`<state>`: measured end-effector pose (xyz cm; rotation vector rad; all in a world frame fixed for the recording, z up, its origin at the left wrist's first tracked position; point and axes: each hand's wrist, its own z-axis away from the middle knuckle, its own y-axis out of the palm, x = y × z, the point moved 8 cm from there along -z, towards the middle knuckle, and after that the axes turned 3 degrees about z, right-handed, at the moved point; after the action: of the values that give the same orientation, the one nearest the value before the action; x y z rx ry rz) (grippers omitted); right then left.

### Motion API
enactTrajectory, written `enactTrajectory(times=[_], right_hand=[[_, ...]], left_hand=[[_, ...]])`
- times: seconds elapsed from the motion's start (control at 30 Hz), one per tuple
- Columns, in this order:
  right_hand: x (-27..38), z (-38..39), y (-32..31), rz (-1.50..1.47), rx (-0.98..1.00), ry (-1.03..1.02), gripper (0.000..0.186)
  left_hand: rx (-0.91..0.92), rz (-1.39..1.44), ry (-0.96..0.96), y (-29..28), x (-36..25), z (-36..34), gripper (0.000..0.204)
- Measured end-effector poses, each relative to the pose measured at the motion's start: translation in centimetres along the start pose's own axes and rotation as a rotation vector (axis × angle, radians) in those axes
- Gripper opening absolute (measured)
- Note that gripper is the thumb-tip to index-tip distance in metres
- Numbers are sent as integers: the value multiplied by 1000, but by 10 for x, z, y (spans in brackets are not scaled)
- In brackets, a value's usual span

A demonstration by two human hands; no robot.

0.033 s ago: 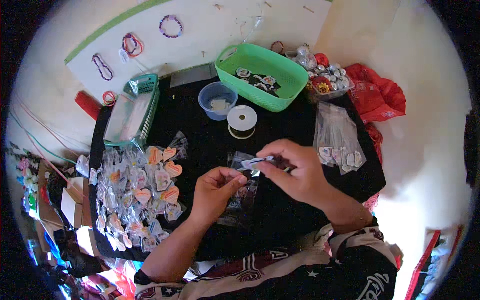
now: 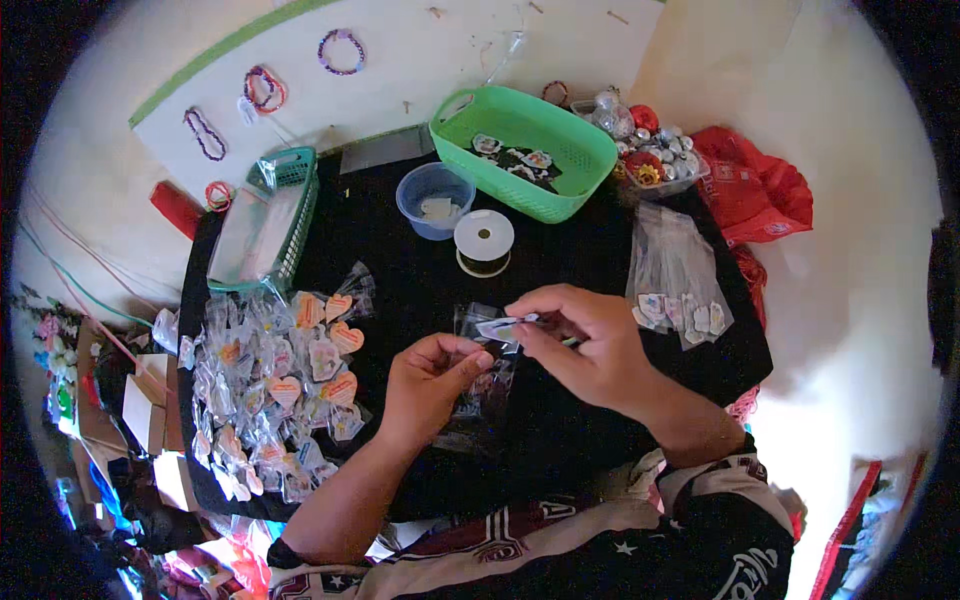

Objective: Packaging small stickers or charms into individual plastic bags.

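Note:
Over the middle of the black-covered table, my left hand pinches something thin with thumb and forefinger, seemingly the edge of a clear plastic bag. My right hand, to its right, has its fingers closed on a small flat white piece with dark marks. The piece's tip reaches toward my left fingertips; whether it touches the bag I cannot tell. Clear plastic bags show beneath and between the hands. Left of my left hand spreads a pile of small bagged heart-shaped and cut-out pieces.
Behind the hands stand a white-topped spool, a blue tub and a light-green basket. A dark-green basket is at far left. Bagged cut-outs lie at right, below a container of shiny baubles. Bracelets hang behind.
My right hand has shifted very slightly left with the small white piece, which now sits a little closer to my left fingertips. My left hand looks unmoved.

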<state>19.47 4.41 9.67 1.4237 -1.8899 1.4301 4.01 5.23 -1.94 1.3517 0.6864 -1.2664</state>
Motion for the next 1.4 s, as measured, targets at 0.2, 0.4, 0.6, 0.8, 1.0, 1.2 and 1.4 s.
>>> enactTrajectory(times=[0.2,0.4,0.6,0.8,1.0,1.2,1.4], right_hand=[[-9,6,8,65,-53,-41,21],[-34,8,14,-1,75,202,17],[-23,4,17,69,90,-31,13],[-23,8,30,49,203,-145,15],[-27,5,29,33,337,30,13],[-40,5,26,78,285,57,15],[-37,7,32,54,287,-45,19]], left_hand=[[40,-29,57,0,-1,1,8],[44,-70,48,2,-2,3,9],[18,-118,19,-1,-2,3,11],[29,-148,67,3,-5,4,11],[72,-171,15,7,-5,5,26],[145,-126,-39,16,-2,8,50],[105,-162,12,16,-4,6,56]])
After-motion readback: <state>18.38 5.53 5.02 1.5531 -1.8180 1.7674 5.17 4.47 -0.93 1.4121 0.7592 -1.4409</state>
